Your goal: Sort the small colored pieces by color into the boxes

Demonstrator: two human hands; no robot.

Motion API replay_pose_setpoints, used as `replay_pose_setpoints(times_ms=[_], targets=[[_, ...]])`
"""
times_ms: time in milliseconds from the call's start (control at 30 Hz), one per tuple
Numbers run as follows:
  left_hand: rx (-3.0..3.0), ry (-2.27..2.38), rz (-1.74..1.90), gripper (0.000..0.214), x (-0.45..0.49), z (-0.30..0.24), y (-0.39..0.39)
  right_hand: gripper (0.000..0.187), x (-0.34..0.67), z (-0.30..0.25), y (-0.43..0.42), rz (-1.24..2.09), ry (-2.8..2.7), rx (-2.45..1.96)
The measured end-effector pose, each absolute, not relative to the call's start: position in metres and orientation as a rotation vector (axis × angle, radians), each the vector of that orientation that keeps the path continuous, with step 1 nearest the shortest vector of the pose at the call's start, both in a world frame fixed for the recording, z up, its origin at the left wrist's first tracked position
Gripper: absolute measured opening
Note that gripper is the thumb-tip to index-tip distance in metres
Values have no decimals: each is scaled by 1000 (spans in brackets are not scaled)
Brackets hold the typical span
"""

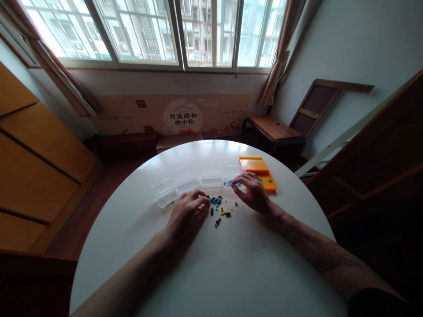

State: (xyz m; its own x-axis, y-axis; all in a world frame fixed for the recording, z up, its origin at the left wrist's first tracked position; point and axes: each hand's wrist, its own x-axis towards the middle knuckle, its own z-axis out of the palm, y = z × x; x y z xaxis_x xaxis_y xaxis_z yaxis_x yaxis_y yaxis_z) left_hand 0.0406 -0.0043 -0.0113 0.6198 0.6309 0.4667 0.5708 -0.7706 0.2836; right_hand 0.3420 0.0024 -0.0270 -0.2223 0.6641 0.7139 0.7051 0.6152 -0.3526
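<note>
A scatter of small coloured pieces [218, 207], blue, yellow and dark brown, lies on the round white table [205, 273]. My left hand [189, 210] rests palm down at the left edge of the scatter, fingers curled, with a yellow piece at its fingertips. My right hand [253, 190] is beyond the scatter, fingertips pinched at the rim of the rightmost clear plastic box [233, 180], where blue pieces show. Whether either hand grips a piece is too small to see.
A row of clear plastic boxes [188, 182] stands behind the pieces. An orange tray [256, 166] sits at the right end of the row. Beyond the table are a dark wooden bench [272, 130], a wooden cabinet [36, 163] on the left and windows.
</note>
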Motion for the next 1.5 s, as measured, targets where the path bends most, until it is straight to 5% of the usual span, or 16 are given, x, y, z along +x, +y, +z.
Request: replay_pose_setpoints(times_ms=[300, 467, 667, 967, 1500], targets=[[2572, 1027, 1014, 16, 38, -16, 0, 18, 347, -30, 6, -102, -1839, -1232], [2250, 964, 1084, 20, 46, -8, -5, 6, 331, -19, -6, 33, -2024, -953], [2025, 863, 1061, 24, 60, -2, -16, 24, 319, -18, -14, 24, -2238, -682], [2034, 826, 1021, 23, 64, -2, -22, 8, 320, -18, -14, -28, -2281, -640], [2290, 929, 1041, 18, 57, -6, -17, 13, 320, -15, -12, -9, -2134, -690]])
